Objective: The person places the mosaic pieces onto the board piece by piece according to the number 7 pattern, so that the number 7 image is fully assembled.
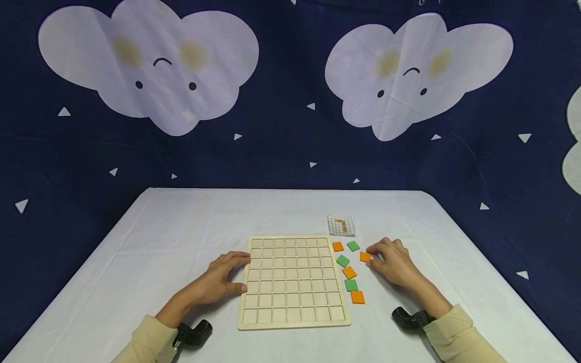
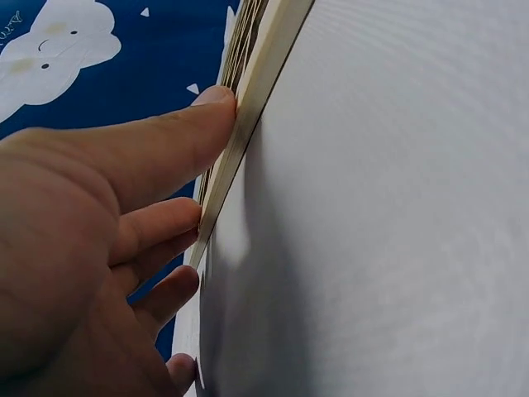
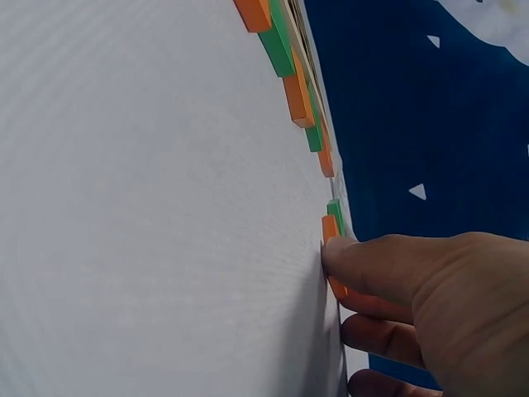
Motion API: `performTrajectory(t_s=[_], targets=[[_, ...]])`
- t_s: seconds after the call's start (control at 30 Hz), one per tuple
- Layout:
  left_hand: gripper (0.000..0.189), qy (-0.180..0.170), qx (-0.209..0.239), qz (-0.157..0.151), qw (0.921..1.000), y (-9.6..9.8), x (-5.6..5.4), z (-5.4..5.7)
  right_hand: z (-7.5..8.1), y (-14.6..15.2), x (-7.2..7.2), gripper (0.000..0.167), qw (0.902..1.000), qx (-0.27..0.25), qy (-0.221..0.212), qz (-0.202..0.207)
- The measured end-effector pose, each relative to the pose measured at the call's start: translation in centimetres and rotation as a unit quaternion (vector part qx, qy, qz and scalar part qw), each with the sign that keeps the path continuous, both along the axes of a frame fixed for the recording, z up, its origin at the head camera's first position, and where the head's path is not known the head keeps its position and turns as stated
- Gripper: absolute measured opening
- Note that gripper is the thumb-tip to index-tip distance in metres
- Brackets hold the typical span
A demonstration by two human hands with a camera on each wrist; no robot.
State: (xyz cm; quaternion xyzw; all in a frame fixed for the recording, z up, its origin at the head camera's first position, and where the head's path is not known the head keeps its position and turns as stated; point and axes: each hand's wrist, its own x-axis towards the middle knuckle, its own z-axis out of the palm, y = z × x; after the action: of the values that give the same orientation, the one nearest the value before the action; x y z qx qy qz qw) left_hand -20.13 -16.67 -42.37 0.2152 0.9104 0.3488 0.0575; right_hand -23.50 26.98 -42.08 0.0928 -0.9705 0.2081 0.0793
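A square wooden grid board [image 1: 294, 326] lies flat on the white table. My left hand [image 1: 218, 280] touches its left edge, thumb and fingers spread apart; the left wrist view shows the thumb and fingertips [image 2: 216, 98] against the board's side [image 2: 240, 136]. To the right of the board, my right hand [image 1: 394, 262] pinches an orange square tile [image 1: 365, 256] between thumb and fingers, low at the table surface. In the right wrist view the thumb covers part of that orange tile [image 3: 330, 227]. Other tiles lie between board and hand, among them a green tile [image 1: 353, 246] and an orange tile [image 1: 357, 297].
Behind the tiles lies a small printed grid card [image 1: 341, 226] with a coloured pattern. The white tabletop [image 1: 190, 217] surrounds the board. A dark blue cloth with clouds [image 1: 281, 151] hangs behind the table. Each wrist wears a black device [image 1: 195, 334].
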Motion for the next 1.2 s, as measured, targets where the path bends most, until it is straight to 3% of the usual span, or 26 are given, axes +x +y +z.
performTrajectory(t_s=[0.4,0.67,1.2], targets=[[0.065,0.011,-0.002,-0.017,0.9998,-0.2,-0.1,-0.1,-0.1,0.2,-0.1,0.022,0.9999,-0.001,0.013,0.003],[0.065,0.001,0.004,-0.014,0.9999,-0.1,-0.1,-0.2,0.0,0.1,-0.1,0.021,1.0,-0.004,0.001,0.0],[0.065,-0.005,0.011,-0.013,0.9998,-0.1,-0.1,-0.2,1.5,-2.1,0.3,0.019,0.9992,-0.023,0.017,0.028]])
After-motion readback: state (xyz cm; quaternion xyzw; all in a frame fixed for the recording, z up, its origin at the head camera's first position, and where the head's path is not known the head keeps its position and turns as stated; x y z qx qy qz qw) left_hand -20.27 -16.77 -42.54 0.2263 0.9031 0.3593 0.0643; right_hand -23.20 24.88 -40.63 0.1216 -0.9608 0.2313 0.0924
